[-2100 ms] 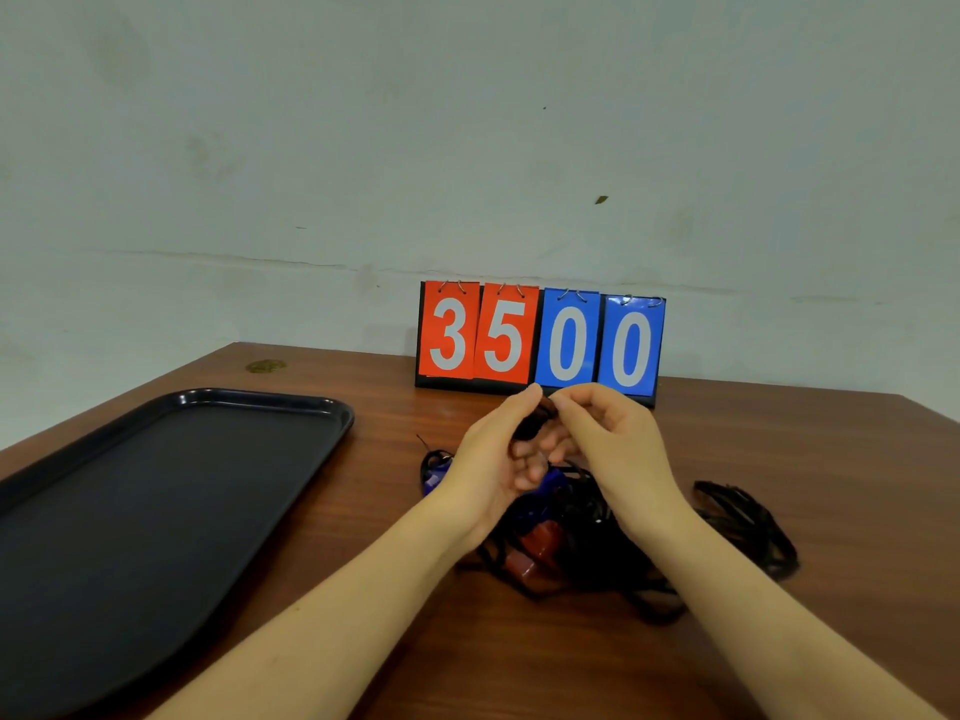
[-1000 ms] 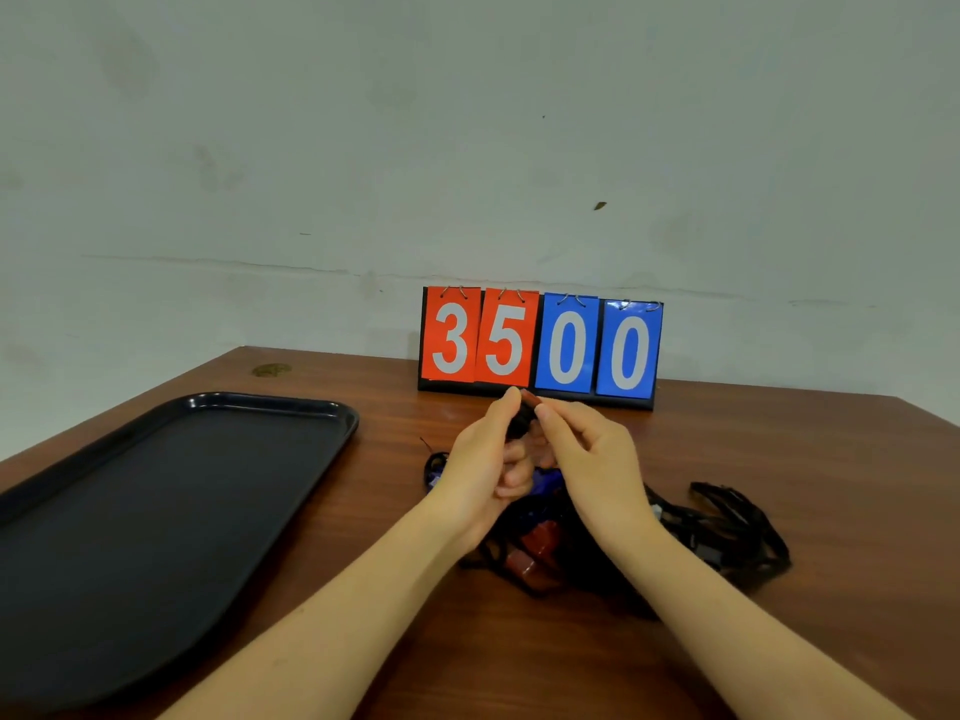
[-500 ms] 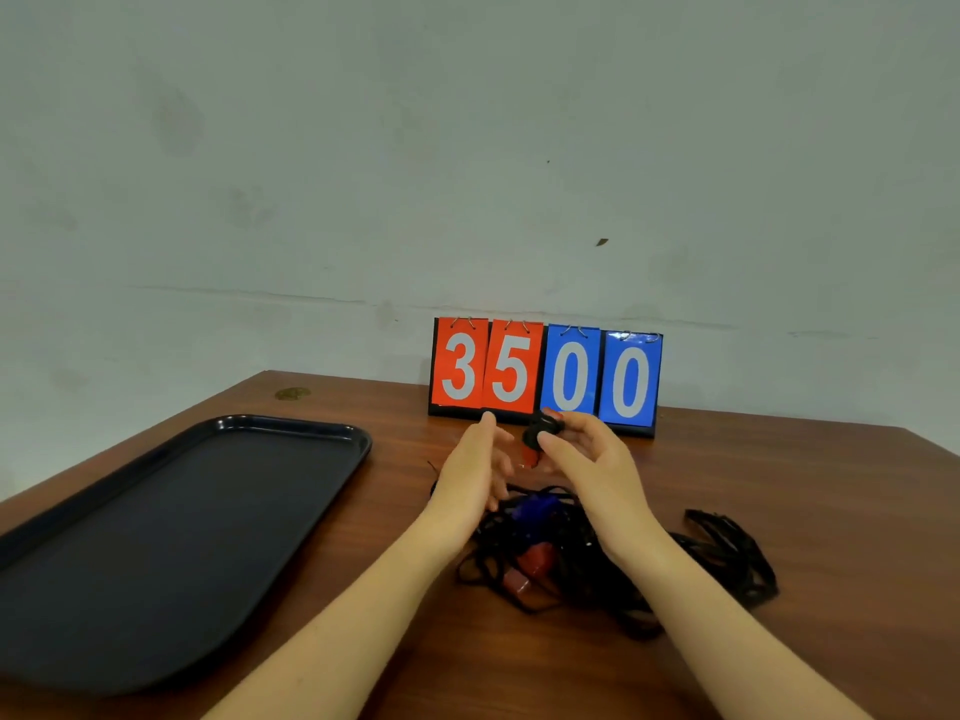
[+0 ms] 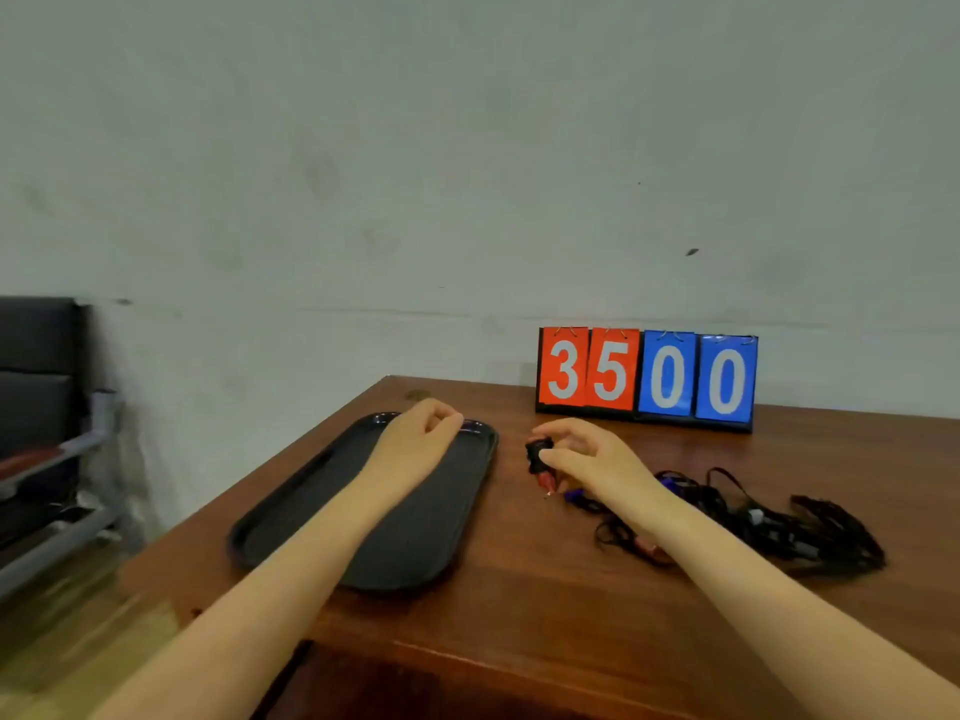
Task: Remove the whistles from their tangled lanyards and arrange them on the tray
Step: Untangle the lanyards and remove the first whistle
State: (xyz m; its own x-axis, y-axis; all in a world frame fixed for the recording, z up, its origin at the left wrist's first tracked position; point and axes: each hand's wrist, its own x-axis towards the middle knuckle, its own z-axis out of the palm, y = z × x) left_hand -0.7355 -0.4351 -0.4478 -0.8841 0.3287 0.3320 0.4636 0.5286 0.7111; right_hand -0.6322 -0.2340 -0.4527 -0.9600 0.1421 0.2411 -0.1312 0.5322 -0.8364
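The fingers (image 4: pixel 558 457) of the right hand (image 4: pixel 587 459) are curled and pinch a small black-and-red whistle (image 4: pixel 537 459) at its black upper part, with the red end hanging below, just above the worktop (image 4: pixel 519 605). The whistle is held between the far end of the tray and the pile of lanyards, close to the tray's right rim but not over it.

The left hand (image 4: pixel 415 444) hovers over the far end of the black tray (image 4: pixel 415 543), its fingers loosely curled toward the palm – whether they hold anything I cannot tell, since the palm side is turned away.

The tray is a long black oval dish lying on the left part of the wooden worktop, its bare floor showing either side of the left forearm, which crosses it lengthwise.

To the right of the right wrist lies a tangle of black lanyards (image 4: pixel 769 517), spread across the wood. In it show a blue whistle (image 4: pixel 574 495) just below the held one, another bluish piece (image 4: pixel 667 480) behind the wrist, and a reddish piece (image 4: pixel 649 545) at the near edge of the tangle – blurred, so their exact shapes are unclear.

At the back of the worktop stands a flip scoreboard (image 4: pixel 647 376) reading 35 on red cards and 00 on blue, against a pale wall (image 4: pixel 415 174). At the far left, off the worktop, is a dark chair (image 4: pixel 36 376)
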